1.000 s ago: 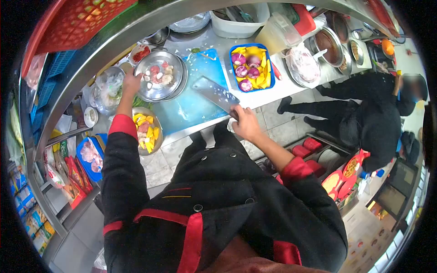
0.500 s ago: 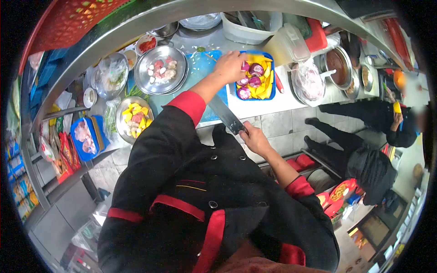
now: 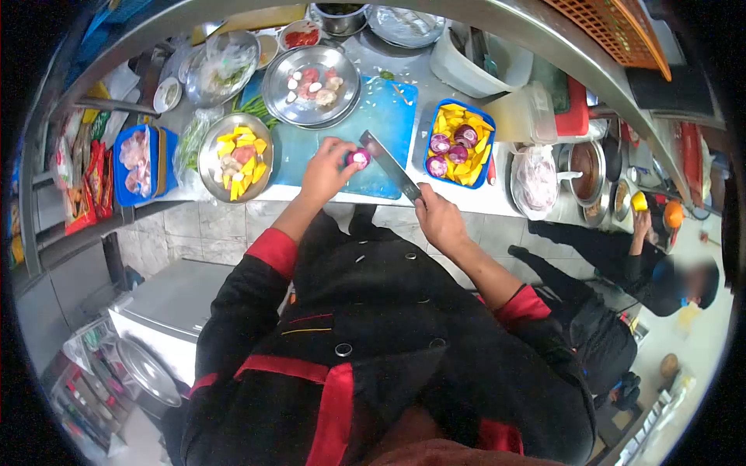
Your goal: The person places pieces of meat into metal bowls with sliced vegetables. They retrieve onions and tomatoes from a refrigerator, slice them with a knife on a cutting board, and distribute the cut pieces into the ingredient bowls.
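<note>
My left hand (image 3: 330,165) is closed on a purple onion piece (image 3: 359,158) over the blue cutting board (image 3: 303,165). In my right hand (image 3: 440,217) is the handle of a cleaver (image 3: 391,168), whose blade slants up and left, its tip close beside the onion. Just behind the board's upper left part sits a steel plate (image 3: 286,99) with garlic and meat pieces. To the right stands a blue tray (image 3: 475,183) of yellow pieces and several purple onions.
A steel bowl (image 3: 210,182) of yellow pieces and meat is at the left, beside green stalks (image 3: 256,111). A white tub (image 3: 458,74) stands at the back. A wrapped bowl (image 3: 535,182) sits at the right. Another person (image 3: 594,334) is beyond the counter's right side.
My left hand has gone from the steel plate to the blue tray and come back over the board with an onion. The cleaver is now beside it. The view has shifted.
</note>
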### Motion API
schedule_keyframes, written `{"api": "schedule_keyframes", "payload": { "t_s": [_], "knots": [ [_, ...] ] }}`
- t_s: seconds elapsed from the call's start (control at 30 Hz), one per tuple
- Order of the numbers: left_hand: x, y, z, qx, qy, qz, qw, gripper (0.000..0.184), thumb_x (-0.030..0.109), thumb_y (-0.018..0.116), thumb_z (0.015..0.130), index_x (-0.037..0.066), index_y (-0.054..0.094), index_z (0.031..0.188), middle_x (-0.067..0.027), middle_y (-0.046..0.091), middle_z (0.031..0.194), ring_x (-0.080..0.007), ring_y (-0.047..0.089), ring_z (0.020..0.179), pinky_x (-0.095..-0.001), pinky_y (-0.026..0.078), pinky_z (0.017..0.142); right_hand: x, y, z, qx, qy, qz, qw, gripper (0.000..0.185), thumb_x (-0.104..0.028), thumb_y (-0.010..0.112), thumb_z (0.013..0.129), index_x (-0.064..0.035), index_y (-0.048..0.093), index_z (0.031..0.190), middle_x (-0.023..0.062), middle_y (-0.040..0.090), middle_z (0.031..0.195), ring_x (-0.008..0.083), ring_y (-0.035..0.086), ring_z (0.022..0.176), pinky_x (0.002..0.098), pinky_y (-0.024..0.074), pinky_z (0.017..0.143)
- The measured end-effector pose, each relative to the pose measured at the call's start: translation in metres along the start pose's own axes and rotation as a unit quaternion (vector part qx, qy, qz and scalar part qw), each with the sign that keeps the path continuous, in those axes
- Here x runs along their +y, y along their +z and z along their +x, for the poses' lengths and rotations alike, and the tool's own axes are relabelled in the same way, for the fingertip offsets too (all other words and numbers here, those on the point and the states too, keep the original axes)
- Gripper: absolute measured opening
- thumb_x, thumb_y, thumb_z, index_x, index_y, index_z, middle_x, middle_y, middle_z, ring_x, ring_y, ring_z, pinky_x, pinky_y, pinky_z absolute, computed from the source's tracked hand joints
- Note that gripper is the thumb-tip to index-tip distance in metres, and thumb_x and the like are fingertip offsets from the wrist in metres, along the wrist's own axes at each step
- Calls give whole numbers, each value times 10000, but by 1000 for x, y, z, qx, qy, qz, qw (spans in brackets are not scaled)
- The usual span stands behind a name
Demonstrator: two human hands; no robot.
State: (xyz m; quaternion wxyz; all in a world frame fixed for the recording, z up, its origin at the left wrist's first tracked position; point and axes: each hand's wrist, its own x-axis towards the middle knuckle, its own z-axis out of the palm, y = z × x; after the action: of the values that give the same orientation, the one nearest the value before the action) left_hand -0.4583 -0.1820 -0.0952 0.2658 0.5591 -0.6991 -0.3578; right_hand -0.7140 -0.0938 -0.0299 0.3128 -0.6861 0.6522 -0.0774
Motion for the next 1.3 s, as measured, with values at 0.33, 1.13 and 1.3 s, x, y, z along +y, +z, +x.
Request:
{"api": "schedule_keyframes", "payload": {
  "t_s": [0.33, 1.13, 1.3],
  "knots": [
    [-34, 26, -14, 51, 95, -4, 994, 260, 234, 746, 833, 127, 704, 1066, -85, 657, 1102, -294, 655, 976, -391, 552, 802, 17, 59, 32, -99, -22, -87, 991, 239, -154, 513, 938, -39, 431, 1132, 264, 658, 789, 475, 649, 732, 570, 522, 693],
    [-40, 31, -36, 79, 79, 7, 994, 223, 134, 734, 819, 79, 666, 1024, -98, 648, 1028, -335, 650, 911, -424, 536, 779, -2, 26, 30, -114, -56, -144, 981, 200, -140, 464, 946, -71, 444, 1133, 268, 656, 786, 449, 662, 735, 568, 526, 642],
    [-33, 12, -11, 45, 233, 90, 967, 299, 151, 750, 795, 115, 639, 1071, -83, 635, 1044, -326, 643, 956, -429, 530, 819, 8, -12, 12, -74, -33, -68, 994, 242, -164, 519, 938, -58, 430, 1137, 289, 644, 773, 485, 639, 752, 587, 502, 688]
  ]
}}
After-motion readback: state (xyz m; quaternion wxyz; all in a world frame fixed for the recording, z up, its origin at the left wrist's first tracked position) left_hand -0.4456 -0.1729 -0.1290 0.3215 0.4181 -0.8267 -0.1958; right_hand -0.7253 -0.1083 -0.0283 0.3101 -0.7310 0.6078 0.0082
